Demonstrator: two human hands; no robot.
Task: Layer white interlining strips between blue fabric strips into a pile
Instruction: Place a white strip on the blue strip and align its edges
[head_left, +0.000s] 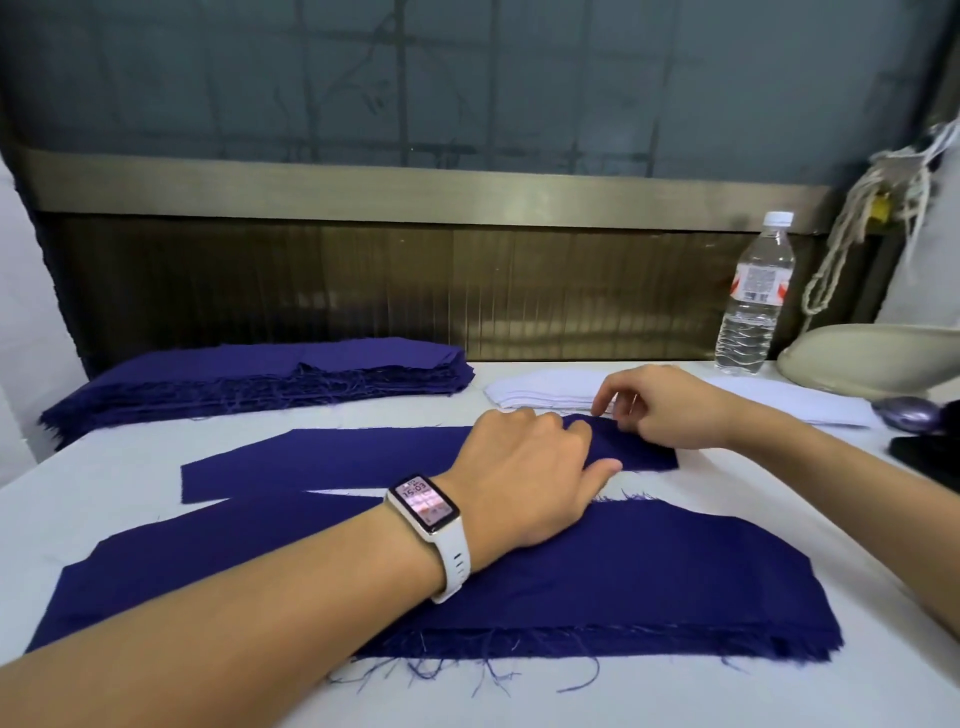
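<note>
A single blue fabric strip (322, 457) lies across the middle of the white table. My left hand (530, 467), a white watch on its wrist, rests on that strip's right part with fingers curled down on the cloth. My right hand (660, 405) pinches the same strip's right end near its top edge. Nearer to me lies a layered pile of blue strips (649, 587) with frayed edges. A tall stack of blue fabric strips (260, 374) sits at the back left. The white interlining strips (545, 387) lie stacked at the back, partly behind my right hand.
A clear water bottle (753, 296) stands at the back right. Beside it sits a beige machine base (872, 358), with a purple object (906, 413) and a black object (930, 457) at the right edge. Rope hangs at the far right.
</note>
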